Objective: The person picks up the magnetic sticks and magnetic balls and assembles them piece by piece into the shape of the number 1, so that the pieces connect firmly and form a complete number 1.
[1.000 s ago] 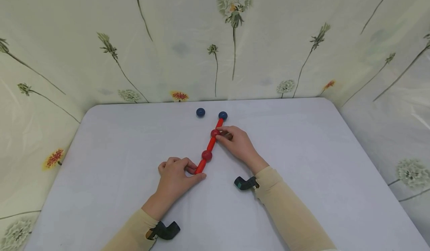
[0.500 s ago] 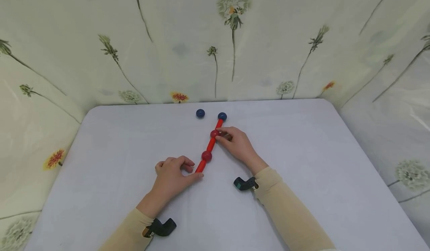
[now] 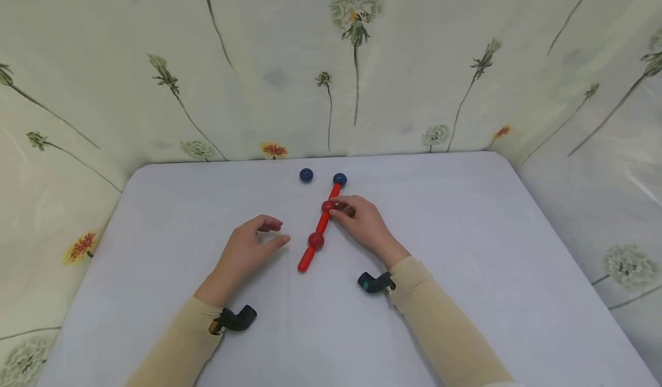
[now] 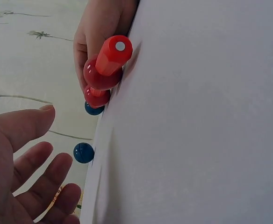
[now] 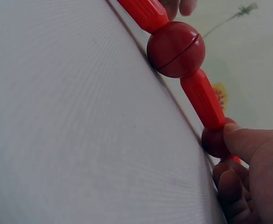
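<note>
A chain of red rods and balls lies slantwise on the table, with a blue ball (image 3: 339,179) at its far end. Thumb and fingers of my right hand (image 3: 364,221) pinch the farther red ball (image 5: 214,142). The nearer red ball (image 3: 316,240) joins the middle rod (image 3: 323,223) to the near rod (image 3: 306,259), whose pale round end faces the left wrist camera. To the left of the chain, my left hand (image 3: 248,243) is apart from it, thumb and fingers spread and holding nothing. A loose blue ball (image 3: 306,175) sits left of the chain's far end.
A white cloth covers the table (image 3: 439,214), whose back edge runs close behind the blue balls. Behind and at the sides hangs a curtain (image 3: 289,42) printed with dandelions. Each sleeve carries a black wrist camera (image 3: 240,318).
My left hand has let go of the near rod and moved away to the left and farther up the table. The right hand keeps its pinch on the red ball.
</note>
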Available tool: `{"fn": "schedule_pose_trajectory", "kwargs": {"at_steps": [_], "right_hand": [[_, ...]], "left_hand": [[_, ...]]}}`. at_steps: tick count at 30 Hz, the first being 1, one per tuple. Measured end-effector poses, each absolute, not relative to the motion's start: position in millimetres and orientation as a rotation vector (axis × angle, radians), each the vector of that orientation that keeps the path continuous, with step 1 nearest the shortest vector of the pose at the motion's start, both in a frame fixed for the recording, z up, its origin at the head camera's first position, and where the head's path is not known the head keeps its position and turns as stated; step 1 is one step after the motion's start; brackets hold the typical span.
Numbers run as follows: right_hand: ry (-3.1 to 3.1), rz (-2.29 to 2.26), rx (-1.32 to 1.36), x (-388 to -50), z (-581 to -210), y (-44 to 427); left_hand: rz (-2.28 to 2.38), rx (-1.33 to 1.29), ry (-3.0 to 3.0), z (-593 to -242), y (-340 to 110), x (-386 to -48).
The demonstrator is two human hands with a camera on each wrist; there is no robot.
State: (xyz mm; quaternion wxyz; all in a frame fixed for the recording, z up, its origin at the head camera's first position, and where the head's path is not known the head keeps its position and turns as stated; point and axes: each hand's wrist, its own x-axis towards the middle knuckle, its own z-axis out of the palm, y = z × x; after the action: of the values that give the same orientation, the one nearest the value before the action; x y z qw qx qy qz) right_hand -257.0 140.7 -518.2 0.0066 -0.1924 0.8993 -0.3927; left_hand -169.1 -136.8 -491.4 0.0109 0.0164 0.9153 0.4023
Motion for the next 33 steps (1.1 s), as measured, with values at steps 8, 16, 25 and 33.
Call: {"fn": "schedule_pose_trajectory", "kwargs": {"at_steps": [8,16,25,33], "right_hand": [[2.817,-1.247,-0.618,-259,-521,141],[2.819,-1.247,-0.617,-258,-522,141],[2.833,-1.236,-0.568,-259,-521,146],[2.822,-1.256,-0.621,-260,-522,143]], "left_hand": [[1.284,0.016,2.75,-486,-144,-202],[1.326,0.032,2.608,-478,-147,-246],[1.275,0.065,2.615,-475,-128,-291],[1.209,0.081,2.631,-477,-122,-314]]}}
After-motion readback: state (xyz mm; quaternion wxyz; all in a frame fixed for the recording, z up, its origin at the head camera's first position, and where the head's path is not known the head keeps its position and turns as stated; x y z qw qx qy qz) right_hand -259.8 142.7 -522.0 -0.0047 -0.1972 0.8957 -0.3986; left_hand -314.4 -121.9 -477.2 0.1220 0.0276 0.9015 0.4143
